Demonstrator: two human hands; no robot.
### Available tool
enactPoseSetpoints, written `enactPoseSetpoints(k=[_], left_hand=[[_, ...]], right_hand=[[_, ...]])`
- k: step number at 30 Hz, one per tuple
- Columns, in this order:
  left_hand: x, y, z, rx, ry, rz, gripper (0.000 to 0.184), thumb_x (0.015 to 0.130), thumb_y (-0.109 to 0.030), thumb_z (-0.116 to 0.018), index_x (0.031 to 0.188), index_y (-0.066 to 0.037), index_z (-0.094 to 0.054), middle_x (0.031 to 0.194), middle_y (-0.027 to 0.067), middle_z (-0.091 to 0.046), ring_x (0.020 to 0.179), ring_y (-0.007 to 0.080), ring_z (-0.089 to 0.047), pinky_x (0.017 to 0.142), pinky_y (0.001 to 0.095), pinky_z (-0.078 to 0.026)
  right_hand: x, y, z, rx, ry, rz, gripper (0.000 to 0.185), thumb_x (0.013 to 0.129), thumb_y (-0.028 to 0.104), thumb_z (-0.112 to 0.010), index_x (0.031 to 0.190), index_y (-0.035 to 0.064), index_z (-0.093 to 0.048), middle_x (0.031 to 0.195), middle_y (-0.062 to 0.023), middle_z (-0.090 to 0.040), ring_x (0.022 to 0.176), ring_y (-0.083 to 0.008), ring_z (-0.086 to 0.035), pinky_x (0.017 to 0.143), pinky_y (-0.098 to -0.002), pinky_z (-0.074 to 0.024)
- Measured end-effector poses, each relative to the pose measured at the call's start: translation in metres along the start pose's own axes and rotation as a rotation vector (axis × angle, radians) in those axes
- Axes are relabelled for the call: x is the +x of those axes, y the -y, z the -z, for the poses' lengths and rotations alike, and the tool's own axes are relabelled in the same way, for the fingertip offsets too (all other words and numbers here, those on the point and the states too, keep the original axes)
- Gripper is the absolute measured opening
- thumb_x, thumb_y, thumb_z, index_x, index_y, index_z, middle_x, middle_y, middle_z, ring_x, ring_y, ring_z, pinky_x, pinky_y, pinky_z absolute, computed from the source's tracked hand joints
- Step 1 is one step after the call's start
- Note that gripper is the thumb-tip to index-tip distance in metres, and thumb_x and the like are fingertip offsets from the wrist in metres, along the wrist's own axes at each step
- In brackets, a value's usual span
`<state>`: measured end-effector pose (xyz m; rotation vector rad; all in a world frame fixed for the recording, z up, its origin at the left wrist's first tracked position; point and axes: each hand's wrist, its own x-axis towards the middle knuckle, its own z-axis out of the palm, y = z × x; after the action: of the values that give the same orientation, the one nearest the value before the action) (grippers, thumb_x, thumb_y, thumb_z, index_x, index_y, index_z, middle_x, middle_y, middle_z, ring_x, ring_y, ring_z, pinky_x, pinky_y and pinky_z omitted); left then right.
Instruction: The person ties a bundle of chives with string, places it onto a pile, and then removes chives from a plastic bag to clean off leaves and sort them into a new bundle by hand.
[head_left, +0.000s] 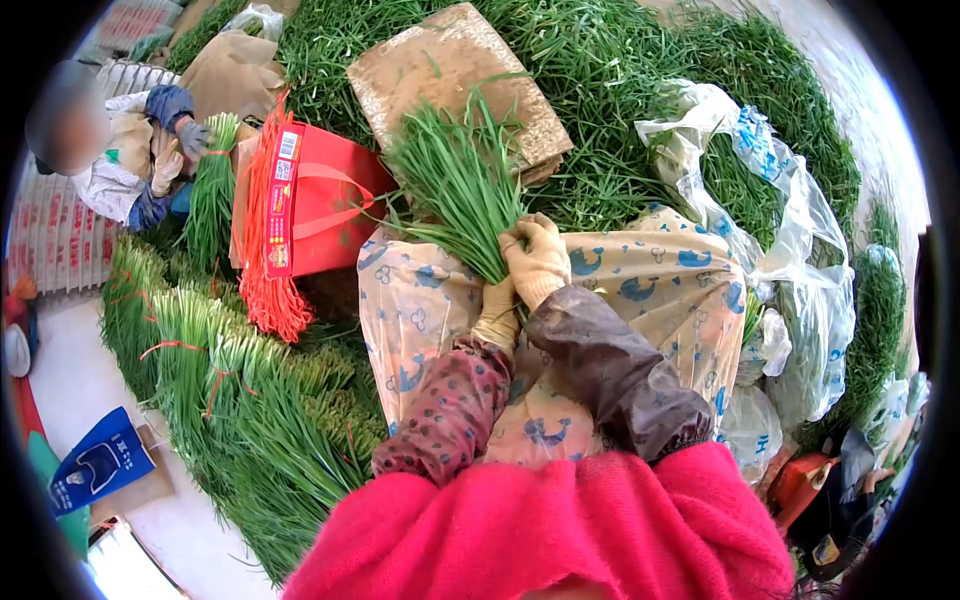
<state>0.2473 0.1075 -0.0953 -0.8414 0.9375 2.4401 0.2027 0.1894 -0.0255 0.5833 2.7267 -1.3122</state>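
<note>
A loose bunch of long green chives point(455, 190) lies across my lap, its leaf tips fanned over a worn board. My right hand point(538, 258), in a cream glove, has its fingers curled round the stems near their lower end. Just below it my left hand point(497, 318), also gloved, closes on the stem ends, its fingers partly hidden. Under both hands spreads a plastic apron point(430, 320) with blue whale prints. The brown, stained board point(430, 60) stands right in front of my knees.
At left, a red box point(325, 200) carries a hank of red ties point(262, 230). Tied chive bundles point(250, 400) are stacked beside me. A heap of loose chives point(610, 90) lies ahead; clear plastic bags point(800, 260) are at right. Another person point(120, 150) handles a bundle at upper left.
</note>
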Motion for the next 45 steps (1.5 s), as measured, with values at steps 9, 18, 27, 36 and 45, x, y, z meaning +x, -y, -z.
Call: enactPoseSetpoints(k=[9,18,27,36,45], left_hand=[[-0.016,-0.004,-0.011,-0.209,0.073,0.093,0.040,0.090,-0.024,-0.065,0.124,-0.006,-0.055,0.120,0.0066,-0.059,0.108,0.0212,-0.057,0.094,0.0351,-0.048],[-0.009,0.000,0.014,-0.329,0.211,0.079,0.042,0.092,-0.032,-0.060,0.126,-0.009,-0.053,0.120,0.0050,-0.057,0.109,0.0197,-0.054,0.095,0.0323,-0.045],[-0.022,-0.021,-0.010,-0.179,0.172,0.169,0.033,0.087,-0.017,-0.063,0.116,-0.003,-0.056,0.106,0.0073,-0.060,0.098,0.0195,-0.059,0.090,0.0332,-0.049],[-0.040,-0.035,-0.033,-0.203,0.218,0.262,0.031,0.086,-0.014,-0.064,0.113,-0.001,-0.056,0.101,0.0078,-0.061,0.093,0.0189,-0.061,0.086,0.0327,-0.051],[-0.031,-0.044,-0.033,-0.245,0.178,0.377,0.024,0.083,-0.006,-0.064,0.104,0.003,-0.058,0.090,0.0089,-0.062,0.078,0.0169,-0.063,0.069,0.0311,-0.058]], right_hand=[[-0.010,-0.016,0.013,0.377,-0.235,0.254,0.027,0.092,0.014,-0.059,0.115,-0.0011,-0.055,0.105,-0.0139,-0.063,0.087,-0.0206,-0.065,0.076,-0.0311,-0.0526],[-0.025,-0.001,0.023,0.525,0.157,0.262,0.023,0.095,0.014,-0.055,0.109,-0.0037,-0.055,0.093,-0.0153,-0.069,0.087,-0.0229,-0.069,0.073,-0.0308,-0.0539],[-0.030,0.008,0.042,0.462,0.390,0.527,0.017,0.090,0.019,-0.058,0.096,0.0034,-0.063,0.092,-0.0152,-0.065,0.080,-0.0366,-0.063,0.069,-0.0381,-0.0509],[-0.038,0.020,0.049,0.253,0.662,0.624,0.020,0.091,0.022,-0.057,0.093,0.0041,-0.065,0.086,-0.0139,-0.065,0.081,-0.0343,-0.063,0.069,-0.0393,-0.0493],[-0.065,0.033,0.104,0.695,1.198,0.099,0.017,0.089,0.008,-0.052,0.100,-0.0011,-0.062,0.082,-0.0071,-0.067,0.076,-0.0143,-0.062,0.068,-0.0279,-0.0508]])
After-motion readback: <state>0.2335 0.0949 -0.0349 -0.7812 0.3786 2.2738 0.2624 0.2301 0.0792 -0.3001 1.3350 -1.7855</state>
